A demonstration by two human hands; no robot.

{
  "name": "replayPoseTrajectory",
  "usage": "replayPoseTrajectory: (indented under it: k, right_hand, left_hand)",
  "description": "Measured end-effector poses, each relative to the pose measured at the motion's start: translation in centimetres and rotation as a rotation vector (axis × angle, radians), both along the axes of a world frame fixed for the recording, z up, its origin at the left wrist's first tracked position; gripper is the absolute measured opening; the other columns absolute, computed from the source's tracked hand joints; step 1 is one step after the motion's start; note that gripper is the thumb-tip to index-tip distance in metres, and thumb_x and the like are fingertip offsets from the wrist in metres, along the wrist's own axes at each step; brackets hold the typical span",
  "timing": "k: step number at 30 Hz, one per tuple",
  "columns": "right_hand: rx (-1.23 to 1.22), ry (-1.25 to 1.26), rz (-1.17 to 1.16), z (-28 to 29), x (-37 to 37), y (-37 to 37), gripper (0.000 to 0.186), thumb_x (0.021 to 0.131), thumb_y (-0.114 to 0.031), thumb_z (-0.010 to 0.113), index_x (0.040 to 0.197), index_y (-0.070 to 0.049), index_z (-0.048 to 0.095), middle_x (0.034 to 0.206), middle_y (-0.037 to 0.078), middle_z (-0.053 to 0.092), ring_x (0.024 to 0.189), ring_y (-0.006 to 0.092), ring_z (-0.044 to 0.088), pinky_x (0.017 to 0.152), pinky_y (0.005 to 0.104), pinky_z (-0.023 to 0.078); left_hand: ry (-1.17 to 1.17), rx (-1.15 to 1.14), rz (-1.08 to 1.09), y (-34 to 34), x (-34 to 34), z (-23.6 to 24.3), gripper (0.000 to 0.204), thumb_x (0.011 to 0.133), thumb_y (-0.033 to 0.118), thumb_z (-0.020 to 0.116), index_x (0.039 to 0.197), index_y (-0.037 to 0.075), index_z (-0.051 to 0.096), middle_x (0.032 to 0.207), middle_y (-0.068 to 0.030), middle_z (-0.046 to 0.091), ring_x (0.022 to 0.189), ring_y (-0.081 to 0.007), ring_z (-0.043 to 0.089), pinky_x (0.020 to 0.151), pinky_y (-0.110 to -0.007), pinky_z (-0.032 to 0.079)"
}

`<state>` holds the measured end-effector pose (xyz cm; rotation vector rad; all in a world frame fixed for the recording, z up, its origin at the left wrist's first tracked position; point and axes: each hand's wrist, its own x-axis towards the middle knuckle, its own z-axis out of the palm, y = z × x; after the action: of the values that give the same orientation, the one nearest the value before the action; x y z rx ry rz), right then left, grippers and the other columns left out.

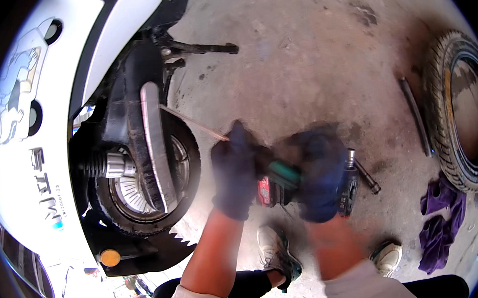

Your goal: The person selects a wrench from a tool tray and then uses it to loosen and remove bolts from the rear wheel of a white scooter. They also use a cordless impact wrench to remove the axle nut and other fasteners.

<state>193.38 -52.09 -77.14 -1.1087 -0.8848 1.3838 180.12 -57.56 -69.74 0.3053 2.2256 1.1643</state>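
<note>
My left hand (234, 174), in a dark blue glove, is closed round a long thin rod (195, 122). The rod's far end meets the pale cover strip (155, 144) beside the scooter's wheel (186, 147). In line with the rod, a green and black handle-like piece (285, 174) shows between my hands; whether they are one tool is hidden. My right hand (321, 173), gloved too, is at that piece's right end, its fingers smeared by motion. A red and black block (265, 192) lies below the hands, partly covered.
The white scooter (60, 134) fills the left side, its stand (204, 47) jutting out. A dark tool (348, 191) and a socket bar (368, 177) lie by my right hand. Farther right are a black bar (415, 115), a tyre (448, 118) and a purple cloth (441, 226).
</note>
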Motion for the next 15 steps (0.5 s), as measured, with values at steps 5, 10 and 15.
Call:
replayPoseTrajectory:
  k: [5,10,15]
  right_hand:
    - [0.136,-0.289,0.018,-1.7,1.0,-0.2,0.015,0.077,0.004,0.052,0.065,-0.003,0.046,0.077,0.007,0.051,0.062,0.0159,0.051,0.063,0.0285,0.047]
    - [-0.011,0.173,0.463,-0.1,0.6,-0.2,0.012,0.082,-0.008,0.06,0.091,-0.002,0.063,0.089,0.013,0.062,0.079,0.0199,0.063,0.066,0.0318,0.05]
    - [0.316,-0.13,1.149,-0.6,-3.7,1.6,0.027,0.089,-0.023,0.065,0.108,-0.004,0.063,0.085,0.018,0.065,0.08,0.0274,0.066,0.073,0.0357,0.052]
  left_hand:
    - [-0.141,-0.004,0.05,0.9,-0.2,1.6,0.038,0.098,0.04,0.05,0.079,0.007,0.054,0.064,-0.0142,0.065,0.043,-0.0162,0.057,0.037,-0.025,0.039]
    - [-0.157,-0.014,0.082,0.8,0.2,1.4,0.043,0.098,0.041,0.05,0.08,0.002,0.058,0.066,-0.0131,0.065,0.044,-0.0135,0.053,0.041,-0.025,0.041]
    - [0.075,-0.343,-0.169,-0.8,-3.6,1.8,0.046,0.097,0.044,0.053,0.089,0.001,0.067,0.067,-0.008,0.065,0.053,-0.0138,0.057,0.046,-0.028,0.047]
